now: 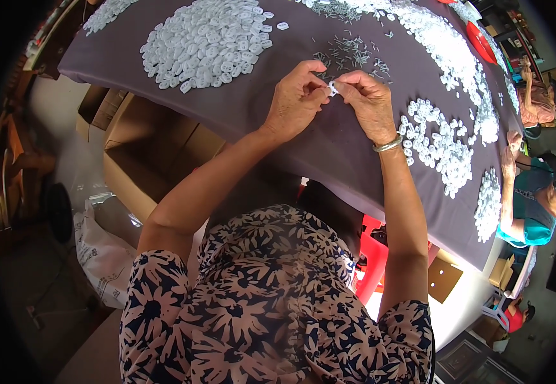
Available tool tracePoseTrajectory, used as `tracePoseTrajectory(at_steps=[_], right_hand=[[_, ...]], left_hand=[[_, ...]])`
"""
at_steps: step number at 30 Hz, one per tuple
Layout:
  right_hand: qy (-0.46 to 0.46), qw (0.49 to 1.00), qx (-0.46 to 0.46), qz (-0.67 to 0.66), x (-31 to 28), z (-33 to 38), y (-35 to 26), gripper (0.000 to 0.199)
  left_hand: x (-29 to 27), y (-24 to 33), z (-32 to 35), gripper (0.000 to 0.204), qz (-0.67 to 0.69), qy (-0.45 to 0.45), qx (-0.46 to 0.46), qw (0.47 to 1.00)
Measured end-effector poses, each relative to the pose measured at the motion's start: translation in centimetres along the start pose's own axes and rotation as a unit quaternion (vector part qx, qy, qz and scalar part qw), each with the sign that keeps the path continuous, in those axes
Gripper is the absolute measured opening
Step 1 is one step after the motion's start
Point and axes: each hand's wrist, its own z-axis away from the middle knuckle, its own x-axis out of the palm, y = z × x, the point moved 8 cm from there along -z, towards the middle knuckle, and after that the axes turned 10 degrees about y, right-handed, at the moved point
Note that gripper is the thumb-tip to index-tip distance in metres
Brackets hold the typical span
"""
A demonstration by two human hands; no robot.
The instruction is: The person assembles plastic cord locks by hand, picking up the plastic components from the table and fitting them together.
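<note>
Above the cloth-covered table, my left hand (297, 99) and my right hand (369, 105) meet fingertip to fingertip. Between them they pinch a small white plastic piece (332, 88) with a hole in it. Both hands are closed on it; a silver bangle (388, 143) circles my right wrist. Just beyond my fingers lie loose thin grey pins (353, 52). A heap of flat white plastic pieces (207, 45) sits to the left of my hands. On the right, small white ring-like parts (433, 131) are spread near my right wrist.
A long band of white parts (447, 41) runs along the far right, near a red dish (481, 43). Below the table's left edge stands an open cardboard box (124, 163), beside a white sack (99, 253). Other people, one in a teal top (534, 214), sit at the right.
</note>
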Motion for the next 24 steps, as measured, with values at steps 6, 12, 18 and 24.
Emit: tracePoseTrajectory(at_steps=[6, 12, 18, 24], right_hand=[[-0.017, 0.999, -0.032, -0.008, 0.5, 0.5, -0.1, 0.016], [-0.007, 0.991, -0.074, 0.114, 0.5, 1.2, -1.0, 0.024], [0.001, 0.981, -0.112, 0.160, 0.3, 1.6, -1.5, 0.026], [0.001, 0.990, -0.101, 0.102, 0.4, 1.5, -1.1, 0.026]], left_hand=[[0.0, -0.1, -0.2, 0.040, -0.007, -0.004, 0.002, 1.000], [-0.1, -0.3, -0.4, 0.047, 0.020, -0.018, -0.029, 0.999], [-0.2, -0.4, -0.1, 0.054, -0.012, -0.051, -0.091, 0.994], [0.2, 0.0, -0.6, 0.048, 0.019, -0.112, -0.084, 0.990]])
